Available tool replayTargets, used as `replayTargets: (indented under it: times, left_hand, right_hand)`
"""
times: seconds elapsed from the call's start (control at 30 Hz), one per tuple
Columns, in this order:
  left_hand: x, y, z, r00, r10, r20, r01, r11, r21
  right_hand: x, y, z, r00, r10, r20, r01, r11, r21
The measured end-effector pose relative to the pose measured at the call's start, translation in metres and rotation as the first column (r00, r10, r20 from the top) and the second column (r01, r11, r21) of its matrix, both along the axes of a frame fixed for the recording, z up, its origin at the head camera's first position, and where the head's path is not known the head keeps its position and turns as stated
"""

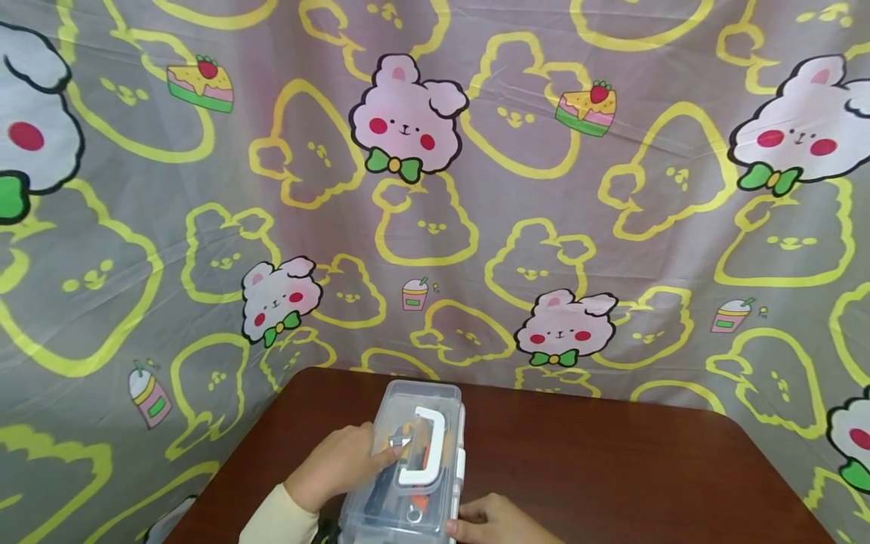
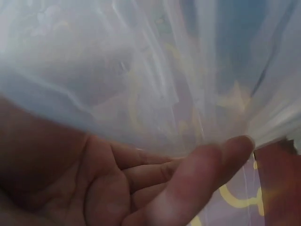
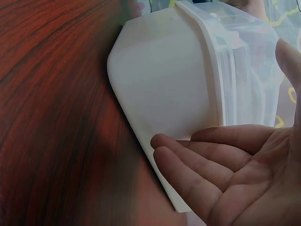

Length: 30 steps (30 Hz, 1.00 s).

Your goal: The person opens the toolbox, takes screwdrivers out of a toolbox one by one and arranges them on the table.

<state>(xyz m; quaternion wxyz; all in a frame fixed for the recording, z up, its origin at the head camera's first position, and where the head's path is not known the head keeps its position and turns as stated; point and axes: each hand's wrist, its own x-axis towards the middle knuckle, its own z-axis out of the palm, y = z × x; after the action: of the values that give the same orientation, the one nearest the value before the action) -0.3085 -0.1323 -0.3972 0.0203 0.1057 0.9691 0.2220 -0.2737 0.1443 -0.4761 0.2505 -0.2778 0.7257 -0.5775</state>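
Note:
A toolbox [image 1: 401,521] with a clear lid and white base stands on the table, its long side running away from me. A white handle [image 1: 436,446] lies along the lid, and several orange, grey and dark tools show blurrily through the plastic. My left hand [image 1: 343,461] grips the box's left side, thumb over the lid beside the handle. Its bent fingers [image 2: 146,176] lie against the clear plastic in the left wrist view. At the near right corner, my right hand [image 1: 499,521] touches the box; its loosely straight fingers [image 3: 193,174] lie by the white base [image 3: 160,80].
The brown wooden table [image 1: 612,468] extends to the right of the box. Behind and around it hangs a grey curtain [image 1: 476,227] printed with yellow outlines and white rabbits. A white clasp [image 1: 461,463] sits on the box's right side.

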Motion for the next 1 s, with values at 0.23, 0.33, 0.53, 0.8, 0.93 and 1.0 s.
replayTargets:
  times: [0.23,0.33,0.53,0.8,0.93,1.0]
  left_hand:
    - [0.0,-0.004,0.003,0.997,-0.003,0.071,0.001,0.999,0.034]
    - [0.0,-0.005,0.002,0.998,-0.008,0.07,0.006,1.0,0.03]
    - [0.003,-0.009,0.003,0.999,-0.034,0.028,0.034,0.999,0.001]
    - [0.006,-0.005,0.02,0.978,-0.159,-0.135,0.144,0.983,-0.115]
    - [0.008,0.004,0.028,0.944,-0.27,-0.192,0.242,0.958,-0.154]
    - [0.012,0.01,0.028,0.907,-0.35,-0.232,0.316,0.933,-0.172]
  right_hand:
    - [0.0,0.003,-0.003,0.999,-0.003,-0.032,0.002,1.0,-0.01]
    - [-0.002,0.004,-0.005,0.999,-0.046,-0.018,0.046,0.999,0.0]
    - [-0.01,0.006,-0.01,0.974,-0.219,0.051,0.222,0.973,-0.065]
    - [-0.02,0.004,-0.013,0.905,-0.415,0.098,0.426,0.883,-0.198]
    - [-0.023,0.002,-0.013,0.888,-0.444,0.117,0.459,0.858,-0.229]
    - [-0.023,0.0,-0.013,0.882,-0.454,0.127,0.472,0.85,-0.234]
